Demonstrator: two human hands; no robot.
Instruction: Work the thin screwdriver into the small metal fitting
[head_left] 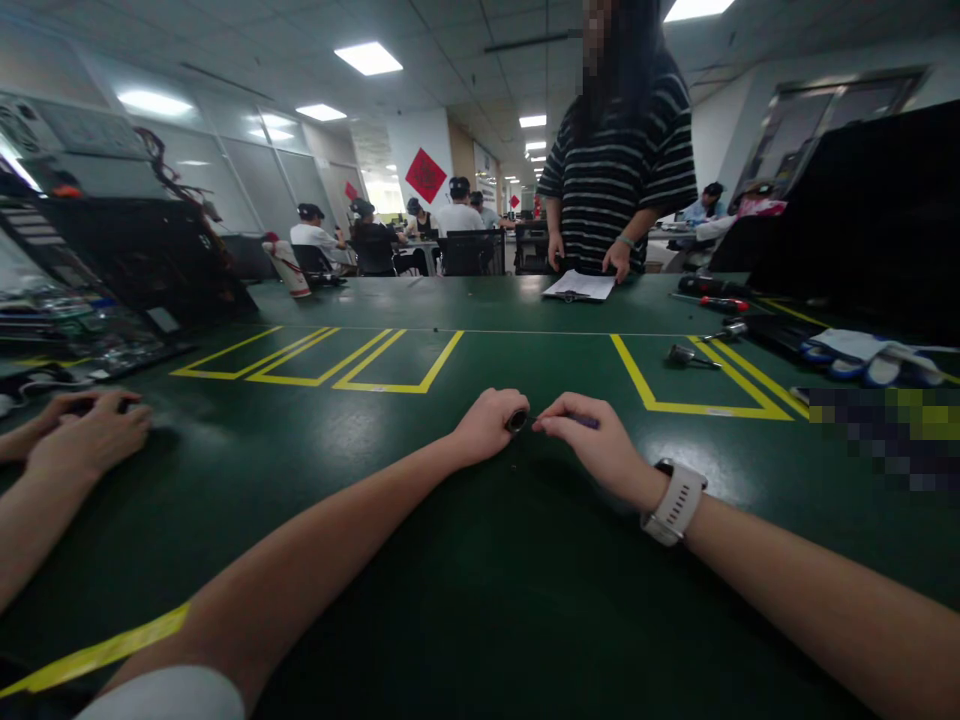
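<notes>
My left hand (491, 425) is closed around a dark cylindrical part (517, 420), whose round, ring-like end faces right. Close beside it, my right hand (589, 430) pinches a slim tool with a dark purple handle (585, 420). The tool's thin tip points left toward the part's round end; I cannot tell whether they touch. Just below the hands, a tiny object (514, 467) lies on the green tabletop (420, 560), too small to name. Most of the cylindrical part is hidden inside my left fingers.
At left, another person's hands (90, 435) hold something dark. Across the table a person in a striped shirt (619, 170) stands by a clipboard (579, 287). On the right are metal-headed tools (691, 357), a red-and-black screwdriver (724, 303) and gloves (870, 357). Yellow tape (382, 388) marks rectangles.
</notes>
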